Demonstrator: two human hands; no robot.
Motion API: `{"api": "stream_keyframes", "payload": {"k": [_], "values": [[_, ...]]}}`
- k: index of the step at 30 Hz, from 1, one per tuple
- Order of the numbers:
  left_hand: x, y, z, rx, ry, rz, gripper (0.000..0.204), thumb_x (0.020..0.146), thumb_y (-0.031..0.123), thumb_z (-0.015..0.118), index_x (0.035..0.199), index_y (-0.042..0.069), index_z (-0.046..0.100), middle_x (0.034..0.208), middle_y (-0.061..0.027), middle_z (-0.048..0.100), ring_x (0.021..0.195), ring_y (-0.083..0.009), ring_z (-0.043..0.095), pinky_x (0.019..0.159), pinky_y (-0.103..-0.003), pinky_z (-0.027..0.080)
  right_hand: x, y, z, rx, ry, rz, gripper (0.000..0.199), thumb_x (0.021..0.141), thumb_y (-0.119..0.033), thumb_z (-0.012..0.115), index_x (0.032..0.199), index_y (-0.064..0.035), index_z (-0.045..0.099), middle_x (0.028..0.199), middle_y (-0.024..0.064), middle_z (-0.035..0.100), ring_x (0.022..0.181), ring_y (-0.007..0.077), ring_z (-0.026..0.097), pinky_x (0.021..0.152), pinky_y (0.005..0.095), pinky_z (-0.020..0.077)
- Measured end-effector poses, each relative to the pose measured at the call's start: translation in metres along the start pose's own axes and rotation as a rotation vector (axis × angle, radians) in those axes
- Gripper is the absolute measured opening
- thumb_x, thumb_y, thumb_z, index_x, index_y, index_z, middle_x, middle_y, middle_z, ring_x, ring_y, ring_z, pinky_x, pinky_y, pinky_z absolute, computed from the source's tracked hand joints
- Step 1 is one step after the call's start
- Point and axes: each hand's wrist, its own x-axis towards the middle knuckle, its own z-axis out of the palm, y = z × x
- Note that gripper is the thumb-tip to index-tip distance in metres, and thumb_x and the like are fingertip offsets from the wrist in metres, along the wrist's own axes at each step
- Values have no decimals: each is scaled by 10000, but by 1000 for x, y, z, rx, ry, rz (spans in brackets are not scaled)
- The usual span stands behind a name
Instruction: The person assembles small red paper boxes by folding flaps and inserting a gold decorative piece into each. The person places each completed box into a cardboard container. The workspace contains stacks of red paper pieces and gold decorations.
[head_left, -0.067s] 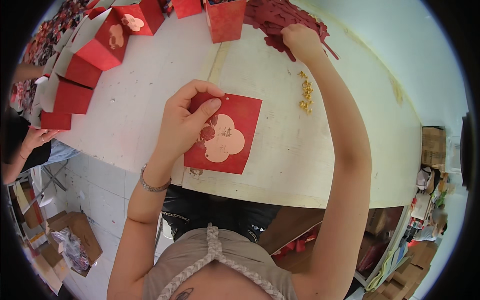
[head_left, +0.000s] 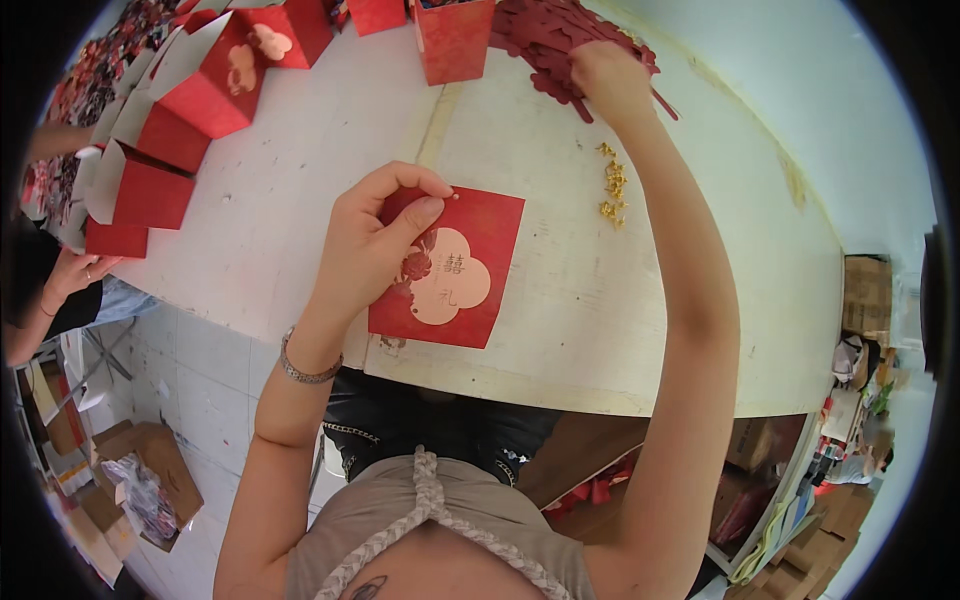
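My left hand (head_left: pixel 375 225) grips a red gift box (head_left: pixel 490 240) by its upper left part, thumb on top and fingers curled over the far edge. The box stands close over the white table, its top face bearing a pale flower-shaped print and a small hole by my fingertips. At the far right, my right hand (head_left: pixel 612 80) is at a heap of dark red cut-out pieces (head_left: pixel 540 45). Its fingers are bent together and the tips are partly hidden, so anything in them cannot be made out. Small gold fasteners (head_left: pixel 613 185) lie in a row nearer to me.
Open red boxes (head_left: pixel 155 185) stand in a curved row on the left of the table (head_left: pixel 300 130). Another red box (head_left: pixel 455 45) stands at the back. A co-worker's hand (head_left: pixel 78 272) touches the nearest box on the left. On the floor sits an open carton (head_left: pixel 165 465).
My right hand has shifted slightly to the right over the heap. The row of boxes at left has slid a little to the right. My left hand and its box stay nearly still.
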Motion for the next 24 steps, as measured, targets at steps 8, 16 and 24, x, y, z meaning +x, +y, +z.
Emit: {"api": "stream_keyframes", "payload": {"k": [8, 16, 24], "values": [[4, -15, 19, 155, -59, 163, 113, 887, 15, 539, 959, 1, 625, 821, 3, 621, 634, -31, 530, 566, -173, 460, -51, -125, -150, 443, 218, -386, 228, 602, -48, 648, 825, -22, 691, 926, 105, 679, 814, 230, 662, 638, 275, 553], [-9, -10, 35, 97, 12, -34, 188, 827, 9, 663, 1012, 4, 628, 850, -2, 639, 663, -31, 568, 591, -179, 470, -73, -91, -122, 587, 29, 206, 249, 722, -51, 643, 968, -39, 677, 920, 103, 658, 791, 246, 635, 647, 320, 528], [-18, -3, 39, 164, 77, 113, 173, 830, 9, 661, 1000, 5, 630, 856, -9, 629, 671, -42, 579, 594, -184, 465, -90, -24, -35, 238, -307, 637, 189, 809, -232, 635, 931, -119, 725, 938, 90, 666, 834, 276, 632, 748, 383, 497]]}}
